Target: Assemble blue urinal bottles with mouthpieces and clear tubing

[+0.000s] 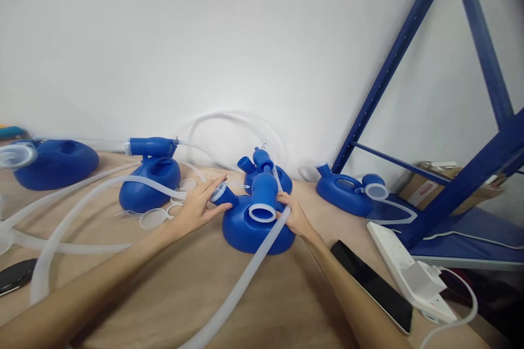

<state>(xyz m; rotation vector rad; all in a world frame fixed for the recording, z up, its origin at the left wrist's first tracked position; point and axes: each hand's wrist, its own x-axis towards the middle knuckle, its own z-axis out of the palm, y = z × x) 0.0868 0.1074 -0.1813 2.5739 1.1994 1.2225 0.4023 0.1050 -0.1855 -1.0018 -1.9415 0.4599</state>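
Observation:
A blue portable urinal bottle (241, 229) stands on the table in front of me, its angled neck to the left and a blue cup-shaped part (264, 192) with a white rim lying over its top. My left hand (196, 210) is at the neck with its fingers stretched out, index finger above and thumb below the whitish cap (221, 193). On the bottle's right side my right hand (293, 217) closes around a translucent ribbed hose (254, 268). The hose runs down toward the bottom edge. The fingertips of my right hand are partly hidden behind the hose and bottle.
Similar blue bottles stand behind (282, 177), at the right (344, 196) and at the left (149, 185). Loose hoses (61, 229) and clear lids (153, 218) lie at left. A phone (372, 283), a power strip (393, 251) and a blue metal shelf (393, 60) are at right.

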